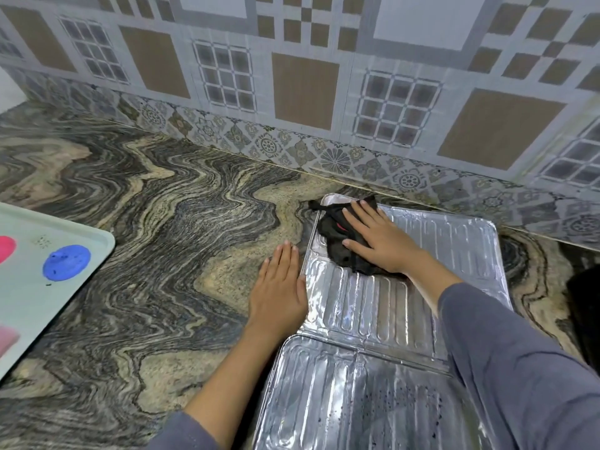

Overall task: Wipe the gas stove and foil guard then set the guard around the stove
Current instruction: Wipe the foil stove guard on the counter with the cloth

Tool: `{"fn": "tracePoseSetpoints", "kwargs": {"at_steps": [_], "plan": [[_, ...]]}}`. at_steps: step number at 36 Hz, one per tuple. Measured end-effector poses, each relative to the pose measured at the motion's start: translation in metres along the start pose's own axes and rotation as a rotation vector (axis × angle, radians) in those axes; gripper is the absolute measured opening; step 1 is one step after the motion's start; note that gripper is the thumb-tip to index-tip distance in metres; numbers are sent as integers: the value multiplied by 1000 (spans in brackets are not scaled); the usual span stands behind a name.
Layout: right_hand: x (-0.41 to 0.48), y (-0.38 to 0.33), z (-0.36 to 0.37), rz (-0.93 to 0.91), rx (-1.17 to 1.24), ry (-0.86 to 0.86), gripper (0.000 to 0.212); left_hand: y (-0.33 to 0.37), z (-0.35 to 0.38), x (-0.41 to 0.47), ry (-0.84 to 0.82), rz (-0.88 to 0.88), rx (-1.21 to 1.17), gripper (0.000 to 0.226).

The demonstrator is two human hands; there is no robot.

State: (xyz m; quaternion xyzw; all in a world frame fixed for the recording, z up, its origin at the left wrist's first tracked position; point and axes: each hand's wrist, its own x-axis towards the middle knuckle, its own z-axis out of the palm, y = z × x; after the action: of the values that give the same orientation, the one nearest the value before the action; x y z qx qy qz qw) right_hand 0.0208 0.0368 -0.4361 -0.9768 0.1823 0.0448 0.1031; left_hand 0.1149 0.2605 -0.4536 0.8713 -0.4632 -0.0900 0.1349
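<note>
The silver ribbed foil guard (454, 248) lies flat and unfolded on the marbled countertop, its panels running from the wall toward me. My right hand (378, 238) presses flat on a black cloth (334, 241) at the far left corner of the guard's far panel. Just left of the guard, my left hand (279, 287) rests flat on the counter, fingers together, with its thumb side against the guard's left edge. The nearest panel (341, 401) carries dark specks. A dark shape (584, 306) at the right edge may be the stove; I cannot tell.
A pale green tray (48, 303) with a blue disc (66, 263) and pink items juts in from the left. The patterned tile wall (292, 76) rises right behind the guard. Bare countertop (156, 222) stretches between tray and guard.
</note>
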Motion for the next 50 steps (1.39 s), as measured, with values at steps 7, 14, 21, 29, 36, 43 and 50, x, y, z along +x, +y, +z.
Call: {"fn": "tracePoseSetpoints", "kwargs": {"at_steps": [7, 14, 21, 29, 36, 43, 50], "plan": [[-37, 28, -2, 214, 5, 30, 68, -1, 1, 1, -16, 3, 31, 57], [-74, 45, -4, 482, 1, 38, 70, 1, 0, 2, -28, 0, 44, 59], [-99, 41, 4, 789, 27, 89, 72, 1, 0, 2, -30, 2, 66, 62], [-92, -4, 18, 992, 144, 208, 71, 0, 1, 2, -30, 6, 66, 55], [-59, -55, 26, 907, 143, 193, 73, -1, 2, 3, -14, 24, 57, 57], [-26, -83, 32, 662, 63, 163, 74, -7, -5, 4, -57, 65, -17, 53], [-22, -84, 31, 621, 53, 149, 73, -16, -31, -22, -121, 144, -303, 61]]}}
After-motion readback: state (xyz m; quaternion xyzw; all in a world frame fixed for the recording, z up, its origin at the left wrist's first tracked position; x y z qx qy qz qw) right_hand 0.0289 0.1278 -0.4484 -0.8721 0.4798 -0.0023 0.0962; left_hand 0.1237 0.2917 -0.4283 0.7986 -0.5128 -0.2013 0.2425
